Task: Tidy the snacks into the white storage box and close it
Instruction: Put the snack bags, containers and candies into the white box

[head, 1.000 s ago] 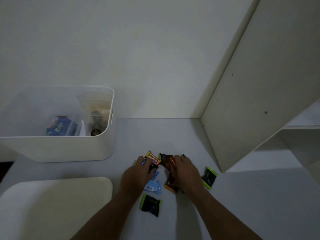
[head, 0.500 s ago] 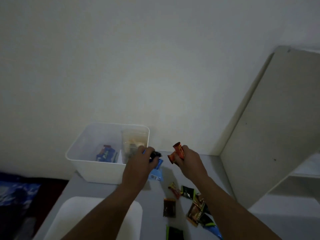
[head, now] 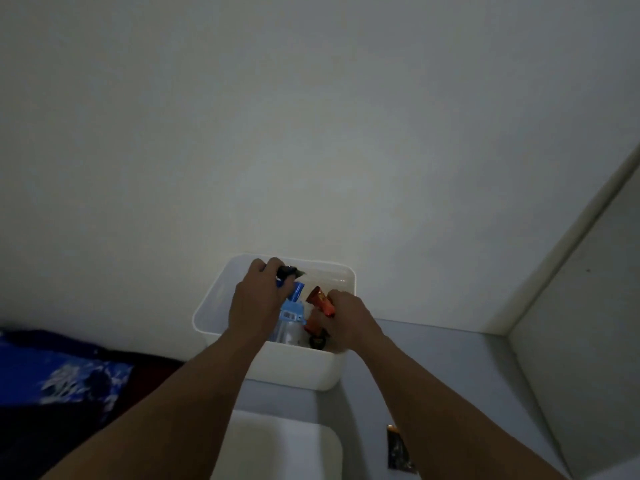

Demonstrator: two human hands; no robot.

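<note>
Wall [head: 311, 116]: plain, off-white, unmarked; fills most of what I see ahead of me.
Light: dim throughout, with a slightly paler patch at the wall's middle; source not in my view.
Tabletop [head: 450, 362]: flat, grey; runs back to meet the wall and, on my right, the panel.
Panel [head: 588, 341]: pale board standing upright on my right, its near edge rising at a slant to the frame's border; one small dark dot [head: 587, 270] on its face.
Cloth [head: 52, 368]: deep blue with a whitish pattern, low on my left, beyond the tabletop's edge.
Dark area [head: 138, 368]: beside the cloth; I cannot tell what it is.
</note>
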